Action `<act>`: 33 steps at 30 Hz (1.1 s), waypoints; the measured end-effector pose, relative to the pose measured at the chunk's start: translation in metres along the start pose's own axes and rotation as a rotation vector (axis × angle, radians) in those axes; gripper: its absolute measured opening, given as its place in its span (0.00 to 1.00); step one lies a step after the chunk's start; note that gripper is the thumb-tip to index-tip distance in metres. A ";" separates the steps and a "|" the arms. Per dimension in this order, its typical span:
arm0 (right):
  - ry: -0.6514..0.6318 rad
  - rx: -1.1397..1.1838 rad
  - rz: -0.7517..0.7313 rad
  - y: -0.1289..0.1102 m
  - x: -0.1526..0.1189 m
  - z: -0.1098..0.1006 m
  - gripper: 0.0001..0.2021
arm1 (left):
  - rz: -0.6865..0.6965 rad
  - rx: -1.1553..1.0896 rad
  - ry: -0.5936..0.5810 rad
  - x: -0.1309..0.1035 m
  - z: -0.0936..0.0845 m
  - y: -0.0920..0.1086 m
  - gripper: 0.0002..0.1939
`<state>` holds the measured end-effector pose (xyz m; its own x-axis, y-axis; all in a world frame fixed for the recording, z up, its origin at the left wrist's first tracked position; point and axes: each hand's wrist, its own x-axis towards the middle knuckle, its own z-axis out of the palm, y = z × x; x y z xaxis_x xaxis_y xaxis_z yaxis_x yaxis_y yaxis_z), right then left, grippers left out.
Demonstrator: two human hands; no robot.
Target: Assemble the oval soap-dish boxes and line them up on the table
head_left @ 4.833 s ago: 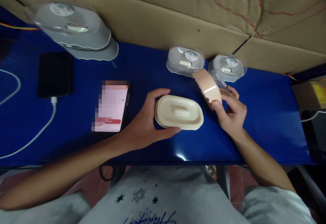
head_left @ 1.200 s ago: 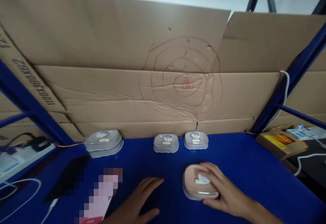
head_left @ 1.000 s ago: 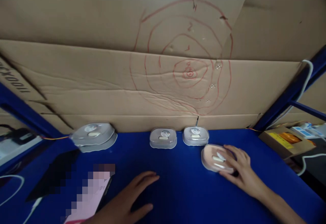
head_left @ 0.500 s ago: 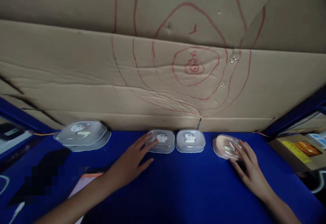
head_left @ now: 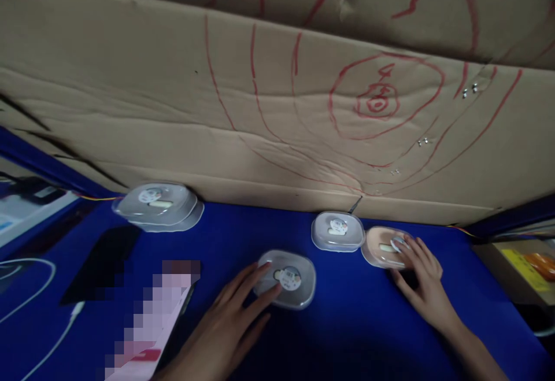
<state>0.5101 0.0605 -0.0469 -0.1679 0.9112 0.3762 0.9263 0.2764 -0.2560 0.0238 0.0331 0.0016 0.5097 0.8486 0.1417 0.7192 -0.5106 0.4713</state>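
My left hand has its fingers spread, with fingertips on the lid of a grey oval container near the middle of the blue table. My right hand rests its fingertips on the round sticker of a beige container at the right, its thumb at the near side. Just left of the beige one stands another grey container with a clear lid. Farther left, two grey containers are stacked by the cardboard.
An upright cardboard sheet with red rings backs the blue table. A phone, partly pixelated, a black flat item and a white cable lie left. At the far right is a cardboard box.
My left hand and the grey container under its fingers have come nearer, away from the cardboard. The beige container now sits closer to the other grey one. The camera view has shifted.
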 end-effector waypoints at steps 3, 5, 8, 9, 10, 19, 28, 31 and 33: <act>-0.002 -0.046 -0.001 -0.007 0.019 0.011 0.30 | 0.075 0.007 -0.045 -0.001 -0.007 -0.013 0.30; 0.025 -0.088 0.022 -0.017 0.029 0.018 0.30 | 0.117 0.023 -0.071 0.000 -0.012 -0.021 0.30; 0.091 -0.138 0.067 -0.047 0.035 0.019 0.33 | 0.144 0.027 -0.106 0.003 -0.019 -0.027 0.29; 0.103 -0.125 0.066 -0.062 0.035 0.016 0.34 | 0.142 0.013 -0.108 0.004 -0.020 -0.028 0.28; 0.099 -0.084 0.051 -0.079 0.035 0.011 0.35 | 0.135 -0.006 -0.098 0.005 -0.020 -0.028 0.27; -0.344 0.308 -0.424 -0.219 0.012 0.032 0.42 | -0.003 -0.141 0.006 -0.014 0.002 -0.028 0.32; -0.135 0.473 -0.337 -0.218 0.014 0.041 0.25 | -0.167 -0.414 -0.086 -0.012 0.005 -0.031 0.52; -0.175 0.595 -0.291 -0.223 0.011 0.039 0.24 | -0.186 -0.470 -0.087 -0.008 0.001 -0.031 0.50; -0.169 0.664 -0.225 -0.226 0.009 0.039 0.24 | -0.217 -0.536 -0.097 -0.006 -0.003 -0.031 0.54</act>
<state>0.2865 0.0181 -0.0200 -0.4304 0.8303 0.3541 0.4715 0.5413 -0.6962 -0.0029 0.0447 -0.0111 0.4363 0.8967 -0.0753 0.4857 -0.1642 0.8586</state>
